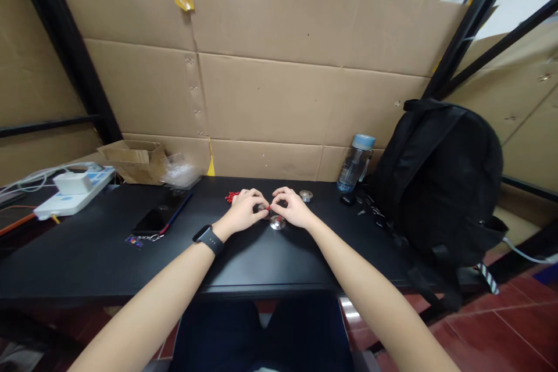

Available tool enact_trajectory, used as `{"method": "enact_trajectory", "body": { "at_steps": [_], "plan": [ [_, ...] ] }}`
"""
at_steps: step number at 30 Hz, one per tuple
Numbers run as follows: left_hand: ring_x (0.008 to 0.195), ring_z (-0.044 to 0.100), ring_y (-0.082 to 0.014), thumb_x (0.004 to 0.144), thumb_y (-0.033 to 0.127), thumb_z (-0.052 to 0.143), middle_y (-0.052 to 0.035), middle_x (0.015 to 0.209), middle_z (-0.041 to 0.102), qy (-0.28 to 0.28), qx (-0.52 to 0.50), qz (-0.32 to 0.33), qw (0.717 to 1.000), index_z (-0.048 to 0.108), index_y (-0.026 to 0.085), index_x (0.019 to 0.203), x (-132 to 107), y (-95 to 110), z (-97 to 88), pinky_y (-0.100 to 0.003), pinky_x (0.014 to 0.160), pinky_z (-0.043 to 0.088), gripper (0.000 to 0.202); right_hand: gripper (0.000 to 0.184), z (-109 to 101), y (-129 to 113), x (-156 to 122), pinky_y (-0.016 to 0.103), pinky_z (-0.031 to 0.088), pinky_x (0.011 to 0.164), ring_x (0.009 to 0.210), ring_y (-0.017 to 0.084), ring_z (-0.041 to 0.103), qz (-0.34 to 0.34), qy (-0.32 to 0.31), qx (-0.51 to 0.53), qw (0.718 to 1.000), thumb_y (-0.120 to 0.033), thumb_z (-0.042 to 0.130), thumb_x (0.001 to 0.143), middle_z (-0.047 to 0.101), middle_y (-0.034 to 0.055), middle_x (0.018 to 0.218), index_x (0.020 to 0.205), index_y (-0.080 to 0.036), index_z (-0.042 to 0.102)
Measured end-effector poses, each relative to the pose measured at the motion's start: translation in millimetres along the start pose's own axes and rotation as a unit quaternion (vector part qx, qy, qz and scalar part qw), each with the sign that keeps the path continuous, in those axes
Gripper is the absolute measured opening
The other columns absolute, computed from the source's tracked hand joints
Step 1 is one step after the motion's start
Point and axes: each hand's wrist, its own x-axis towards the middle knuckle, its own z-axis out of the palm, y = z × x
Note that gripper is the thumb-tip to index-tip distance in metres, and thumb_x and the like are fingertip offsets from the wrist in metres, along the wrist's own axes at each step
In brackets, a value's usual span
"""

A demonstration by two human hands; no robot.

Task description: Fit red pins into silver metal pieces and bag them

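Note:
My left hand [246, 210], with a black watch on its wrist, is closed in a pinch around a small round metal part [261, 207], mostly covered by the fingers. Facing it, my right hand [293, 207] pinches a small red piece [269, 207] at the metal part's edge. Just below the fingertips, a shiny metal disc [278, 222] with a bit of red at its top lies on the black table [270, 261]. A heap of small red pieces [231, 196] sits beyond my left hand. Behind the right hand is a metal ring [306, 195].
To the left are a phone [162, 213] with a keychain, a white power strip [74, 192], an open cardboard box [137, 160] and a clear plastic bag [180, 172]. A water bottle [355, 164], keys [368, 206] and a black backpack [440, 180] stand right. Cardboard panels [270, 99] rise behind.

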Motion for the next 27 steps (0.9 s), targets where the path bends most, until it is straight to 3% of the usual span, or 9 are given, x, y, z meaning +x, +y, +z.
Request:
{"method": "enact_trajectory", "body": {
  "at_steps": [5, 12, 15, 18, 21, 23, 27],
  "plan": [
    [0.11, 0.052, -0.0276, 0.086, 0.037, 0.071, -0.002, 0.112, 0.067, -0.007, 0.02, -0.023, 1.0, 0.078, 0.032, 0.084, 1, -5, 2.7, -0.045, 0.095, 0.039, 0.009, 0.006, -1, 7, 1, 0.041, 0.043, 0.097, 0.106, 0.022, 0.059, -0.02, 0.0, -0.022, 1.0, -0.025, 0.071, 0.088, 0.066, 0.0058, 0.11, 0.084, -0.022, 0.073],
    [0.107, 0.053, -0.0271, 0.084, 0.039, 0.072, -0.0025, 0.109, 0.068, -0.016, 0.024, -0.029, 0.999, 0.08, 0.033, 0.087, 0, -9, -0.3, -0.044, 0.096, 0.039, 0.011, 0.007, -29, 32, 4, 0.039, 0.044, 0.091, 0.101, 0.022, 0.058, 0.005, 0.043, -0.088, 0.995, -0.019, 0.071, 0.082, 0.066, 0.0059, 0.105, 0.088, -0.022, 0.072],
    [0.109, 0.054, -0.0282, 0.082, 0.037, 0.072, -0.0029, 0.111, 0.069, -0.019, 0.02, -0.031, 0.999, 0.078, 0.033, 0.092, 0, -10, -3.4, -0.044, 0.095, 0.04, 0.013, 0.007, -43, 43, 5, 0.037, 0.045, 0.09, 0.096, 0.021, 0.059, 0.018, 0.059, -0.093, 0.994, -0.018, 0.07, 0.08, 0.065, 0.0057, 0.101, 0.087, -0.02, 0.072],
    [0.111, 0.055, -0.0287, 0.077, 0.026, 0.07, -0.003, 0.113, 0.068, -0.019, 0.016, -0.034, 0.999, 0.074, 0.033, 0.103, 1, -16, -8.2, -0.045, 0.094, 0.041, 0.027, 0.008, -54, 51, 5, 0.037, 0.045, 0.09, 0.094, 0.021, 0.06, 0.036, 0.076, -0.096, 0.992, -0.018, 0.068, 0.079, 0.065, 0.0054, 0.098, 0.086, -0.019, 0.071],
    [0.114, 0.055, -0.0301, 0.078, 0.019, 0.062, -0.0045, 0.117, 0.068, 0.019, 0.042, -0.071, 0.996, 0.071, 0.032, 0.109, 3, -32, -19.3, -0.047, 0.095, 0.042, 0.035, 0.009, -60, 57, 5, 0.037, 0.046, 0.09, 0.093, 0.021, 0.061, 0.048, 0.083, -0.102, 0.99, -0.018, 0.068, 0.078, 0.066, 0.0054, 0.098, 0.086, -0.019, 0.071],
    [0.12, 0.053, -0.034, 0.08, 0.023, 0.061, -0.0076, 0.124, 0.066, 0.071, 0.079, -0.125, 0.986, 0.069, 0.031, 0.113, 5, -49, -32.8, -0.05, 0.096, 0.042, 0.035, 0.009, -61, 58, 4, 0.037, 0.046, 0.09, 0.093, 0.021, 0.061, 0.05, 0.086, -0.106, 0.989, -0.018, 0.068, 0.078, 0.066, 0.0052, 0.098, 0.086, -0.02, 0.071],
    [0.125, 0.05, -0.0401, 0.087, 0.035, 0.057, -0.0157, 0.133, 0.062, 0.174, 0.13, -0.283, 0.934, 0.066, 0.025, 0.123, 6, -103, -71.8, -0.054, 0.096, 0.042, 0.038, 0.009, -59, 56, 4, 0.036, 0.047, 0.089, 0.09, 0.02, 0.062, 0.052, 0.086, -0.098, 0.99, -0.019, 0.068, 0.077, 0.065, 0.0046, 0.096, 0.086, -0.02, 0.071]
  ]
}}
